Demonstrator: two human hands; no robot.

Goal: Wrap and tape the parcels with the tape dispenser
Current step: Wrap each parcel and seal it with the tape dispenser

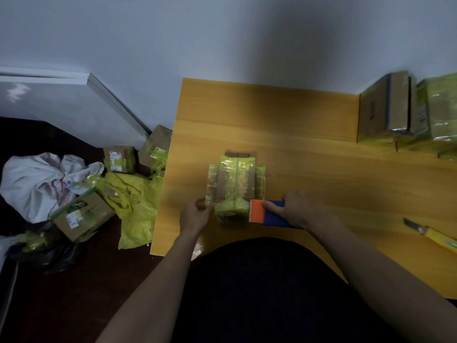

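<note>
Cardboard parcel (236, 186) striped with yellow-green tape, lying on the wooden table (284, 125) near its front edge, flaps spread left and right. Left hand (195, 215) at parcel's near-left corner, fingers curled, pinching the taped left flap edge. Right hand (300, 210) wrapped around blue handle of tape dispenser (268, 214), thumb lying along top; orange toothed blade end touching parcel's near-right corner, against the tape.

Stack of taped cardboard boxes (385, 112) at far right of table, against the wall, well apart from parcel. Yellow utility knife (431, 235) at right table edge, blade out, lying flat, untouched.

On dark floor left of table: several cardboard boxes (81, 217) with labels and yellow-green tape, crumpled yellow plastic bag (134, 206) just beside table's left edge, grey-white sack (37, 181) further left, black bag (53, 253) near it. Both forearms bare, dark torso at bottom centre.
</note>
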